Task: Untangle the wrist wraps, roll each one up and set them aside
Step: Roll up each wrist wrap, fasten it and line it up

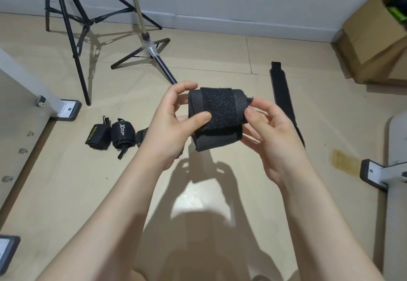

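Wrist wrap (217, 116), black and almost fully rolled, is held in mid-air at the centre of the head view, above the floor (242, 55). It is gripped by the left hand (174, 124), whose thumb is pressed onto the hook-and-loop flap (217, 108) while the fingers curl behind the roll. The right end is pinched by the right hand (267, 130) between thumb and curled fingers. Two rolled wraps (110, 135) are seen set aside on the floor at centre left, with a third partly hidden behind the left wrist. One unrolled strap (284, 97) lies flat at centre right. The fabric is judged to be light, soft and springy, so the roll is likely to loosen unless it is held by both ends and the flap is pressed down firmly.
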Demonstrator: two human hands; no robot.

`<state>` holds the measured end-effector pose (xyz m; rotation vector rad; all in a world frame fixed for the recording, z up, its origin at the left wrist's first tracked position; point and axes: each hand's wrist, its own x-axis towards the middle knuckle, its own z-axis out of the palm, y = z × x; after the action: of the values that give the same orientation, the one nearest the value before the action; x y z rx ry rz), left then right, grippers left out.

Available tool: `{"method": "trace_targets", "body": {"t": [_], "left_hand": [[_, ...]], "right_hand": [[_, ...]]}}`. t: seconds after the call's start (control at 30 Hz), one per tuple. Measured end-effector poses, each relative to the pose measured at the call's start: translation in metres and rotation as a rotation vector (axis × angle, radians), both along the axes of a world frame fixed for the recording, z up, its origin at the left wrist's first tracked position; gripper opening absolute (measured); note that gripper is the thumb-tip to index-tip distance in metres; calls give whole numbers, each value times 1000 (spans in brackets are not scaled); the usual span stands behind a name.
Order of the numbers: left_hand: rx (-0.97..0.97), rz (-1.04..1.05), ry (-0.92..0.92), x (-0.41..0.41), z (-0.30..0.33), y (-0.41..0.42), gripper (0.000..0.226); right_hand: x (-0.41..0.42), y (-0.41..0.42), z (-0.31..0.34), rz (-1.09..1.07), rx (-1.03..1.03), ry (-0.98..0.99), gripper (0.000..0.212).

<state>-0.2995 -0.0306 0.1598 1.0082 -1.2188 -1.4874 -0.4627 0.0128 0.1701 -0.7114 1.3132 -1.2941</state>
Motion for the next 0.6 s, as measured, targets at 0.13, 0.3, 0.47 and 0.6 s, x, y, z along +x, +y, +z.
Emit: {"method": "trace_targets", "body": {"t": [0.13, 0.3, 0.47, 0.6], "left_hand": [[-3, -49, -8, 1, 3, 3, 48], [24, -52, -63, 0, -1, 4, 41], [98, -81, -53, -1, -5, 9, 36], [248, -137, 23, -2, -4, 9, 23]], "right_hand": [[-2, 1, 0, 8, -34, 75, 26], [-2, 1, 0, 36, -76, 120, 31], [-7, 1, -4, 70, -62, 119, 33], [-13, 2, -3, 129, -97, 225, 39]]}}
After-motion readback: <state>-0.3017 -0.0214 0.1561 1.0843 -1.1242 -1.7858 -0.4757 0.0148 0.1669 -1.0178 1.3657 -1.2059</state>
